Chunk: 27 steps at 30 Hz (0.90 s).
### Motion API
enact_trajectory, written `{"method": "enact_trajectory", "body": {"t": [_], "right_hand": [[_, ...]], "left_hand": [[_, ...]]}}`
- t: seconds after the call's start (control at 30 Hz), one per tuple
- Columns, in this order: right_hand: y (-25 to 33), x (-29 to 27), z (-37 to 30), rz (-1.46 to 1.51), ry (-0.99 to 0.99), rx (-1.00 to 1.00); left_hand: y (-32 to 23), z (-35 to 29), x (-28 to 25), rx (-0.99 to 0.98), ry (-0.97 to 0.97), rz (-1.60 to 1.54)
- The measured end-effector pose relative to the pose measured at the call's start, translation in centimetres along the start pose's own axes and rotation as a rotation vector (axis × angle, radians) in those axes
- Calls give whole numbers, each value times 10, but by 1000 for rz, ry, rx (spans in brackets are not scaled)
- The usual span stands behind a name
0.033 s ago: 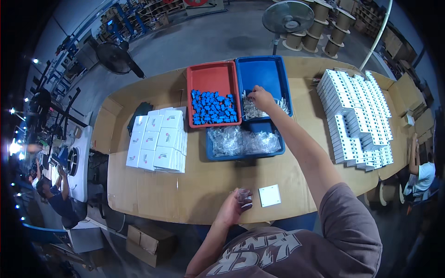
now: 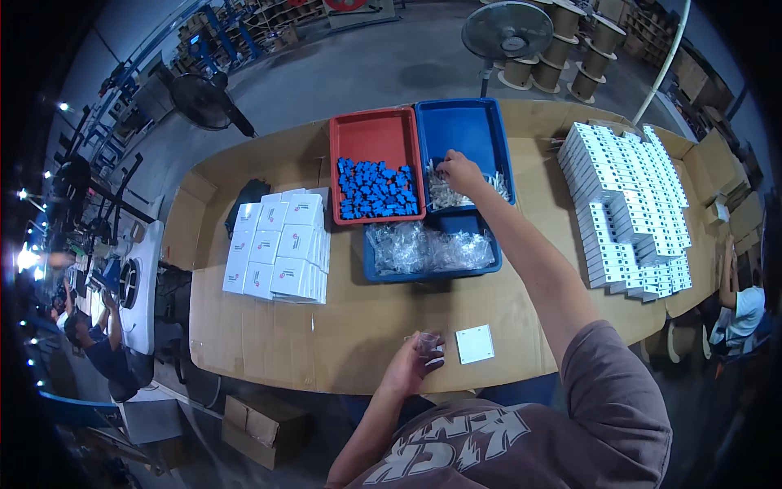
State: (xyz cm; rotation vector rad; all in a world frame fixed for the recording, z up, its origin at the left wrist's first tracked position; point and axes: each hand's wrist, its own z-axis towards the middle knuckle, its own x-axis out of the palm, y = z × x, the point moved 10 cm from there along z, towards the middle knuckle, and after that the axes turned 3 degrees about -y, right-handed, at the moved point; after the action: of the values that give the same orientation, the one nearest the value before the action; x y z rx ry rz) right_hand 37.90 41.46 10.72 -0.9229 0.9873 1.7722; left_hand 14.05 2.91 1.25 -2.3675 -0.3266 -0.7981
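My left hand [image 2: 405, 364] is closed round a small clear plastic piece [image 2: 428, 343], near the front edge of the table. A flat white square plate [image 2: 474, 344] lies on the cardboard just right of it. My right hand [image 2: 461, 173] reaches into the blue tray [image 2: 459, 122] at the back, over a heap of small whitish slim pieces [image 2: 444, 196]. Its fingers are pinched together, and whatever is between them is too small to make out. Closer in, a second blue tray [image 2: 432, 277] holds clear plastic pieces [image 2: 399, 247].
Left of the blue tray, a red tray [image 2: 371, 130] holds small blue parts [image 2: 375, 189]. White boxes [image 2: 277, 244] are stacked at the left, and many white boxes [image 2: 627, 212] at the right. Cardboard walls [image 2: 244, 151] edge the table. A fan [image 2: 507, 33] stands behind.
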Motion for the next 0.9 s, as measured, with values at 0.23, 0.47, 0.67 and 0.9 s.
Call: {"method": "enact_trajectory", "body": {"t": [0.23, 0.47, 0.67, 0.9], "right_hand": [[-18, 5, 11, -96, 125, 18], [-11, -62, -34, 1350, -225, 659], [119, -193, -131, 2110, -71, 415], [144, -207, -196, 1808, 1, 585]], "left_hand": [[-6, -7, 5, 8, 34, -17], [-13, -10, 11, 38, 172, -160], [-5, -5, 33, 29, 230, -145], [-2, -18, 65, 2, 224, -180]]}}
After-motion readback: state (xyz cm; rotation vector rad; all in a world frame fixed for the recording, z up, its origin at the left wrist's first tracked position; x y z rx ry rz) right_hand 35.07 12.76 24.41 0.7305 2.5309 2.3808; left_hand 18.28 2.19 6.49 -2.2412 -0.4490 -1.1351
